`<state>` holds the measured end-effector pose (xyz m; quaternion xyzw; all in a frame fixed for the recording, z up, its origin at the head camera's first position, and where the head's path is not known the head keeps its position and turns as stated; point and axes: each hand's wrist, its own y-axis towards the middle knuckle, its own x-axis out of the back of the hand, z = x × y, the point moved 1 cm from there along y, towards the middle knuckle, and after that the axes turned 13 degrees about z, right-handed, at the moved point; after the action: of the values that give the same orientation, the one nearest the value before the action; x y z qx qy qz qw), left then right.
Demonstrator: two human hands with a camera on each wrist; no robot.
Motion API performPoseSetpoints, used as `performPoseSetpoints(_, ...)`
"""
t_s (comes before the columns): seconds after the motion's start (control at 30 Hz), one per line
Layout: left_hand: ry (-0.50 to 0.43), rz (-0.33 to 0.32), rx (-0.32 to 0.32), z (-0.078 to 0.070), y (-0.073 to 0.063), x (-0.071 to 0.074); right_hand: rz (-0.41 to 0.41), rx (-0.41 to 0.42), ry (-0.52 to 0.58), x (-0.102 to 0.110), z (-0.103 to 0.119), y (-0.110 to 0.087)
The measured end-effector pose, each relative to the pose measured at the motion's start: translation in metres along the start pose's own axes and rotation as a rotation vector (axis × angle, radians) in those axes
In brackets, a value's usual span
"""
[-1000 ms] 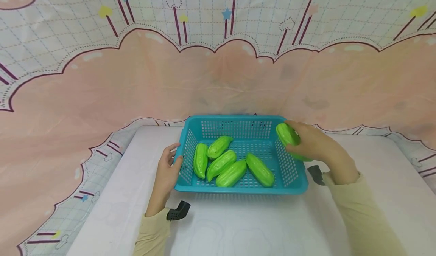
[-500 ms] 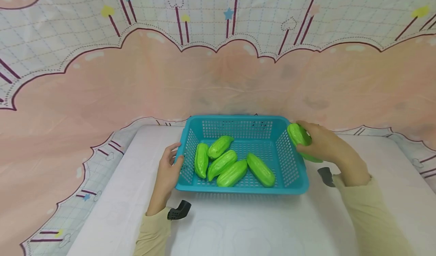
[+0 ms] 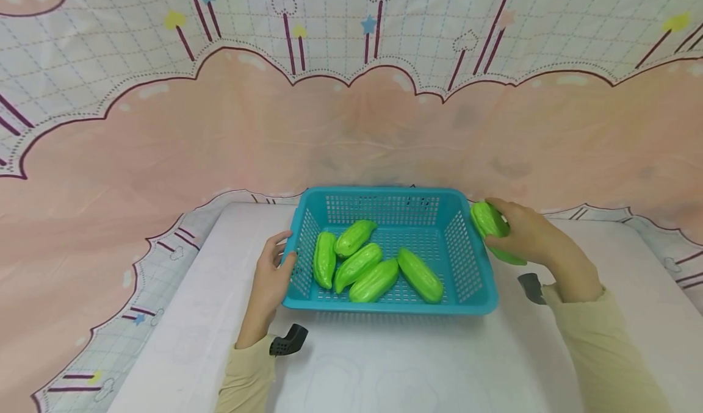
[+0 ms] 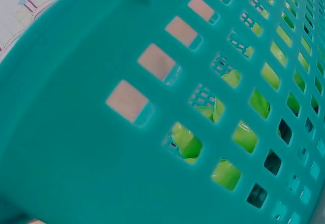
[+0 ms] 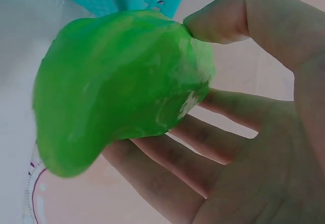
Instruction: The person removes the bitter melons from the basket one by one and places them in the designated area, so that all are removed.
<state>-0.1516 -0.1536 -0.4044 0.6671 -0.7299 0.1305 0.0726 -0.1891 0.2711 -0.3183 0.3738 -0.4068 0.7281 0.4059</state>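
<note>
A glossy green ridged gourd (image 5: 117, 92) is held in my right hand (image 3: 529, 233), the thumb on one side and the fingers on the other. It hangs just outside the right rim of a teal plastic basket (image 3: 384, 307). Several similar gourds, one of them a gourd (image 3: 420, 274) near the middle front, lie inside toward the left. My left hand (image 3: 273, 279) holds the basket's left edge, its fingers and thumb bent against the rim. Close up in the left wrist view, the perforated basket wall (image 4: 91, 148) hides that hand.
The basket stands on a white-covered table (image 3: 384, 364). Behind it hangs a pink and white patterned cloth (image 3: 351, 132). Black wrist devices (image 3: 289, 340) sit at both sleeves, the right one near the basket's right side.
My right hand has carried the gourd rightward, from over the basket's right rim to just outside it. The left hand and the basket have stayed in place.
</note>
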Motion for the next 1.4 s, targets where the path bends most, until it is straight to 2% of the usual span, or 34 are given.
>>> performPoseSetpoints(0.23, -0.007, 0.005, 0.0, 0.0, 0.0, 0.0, -0.005, -0.007, 0.039, -0.004, -0.007, -0.001)
performPoseSetpoints(0.5, -0.007, 0.003, -0.002, 0.001, 0.001, 0.0, -0.022, 0.021, 0.077, -0.01, -0.021, -0.001)
performPoseSetpoints(0.83, 0.001, 0.0, 0.0, 0.001, -0.001, 0.0, -0.011, 0.005, 0.105, -0.017, -0.035, 0.002)
performPoseSetpoints(1.13, 0.004, -0.003, 0.001, -0.001, -0.002, -0.001, 0.005, -0.069, 0.117, -0.026, -0.051, 0.006)
performPoseSetpoints(1.4, 0.013, -0.007, -0.003, 0.002, -0.001, -0.001, 0.013, -0.098, 0.128, -0.034, -0.064, 0.011)
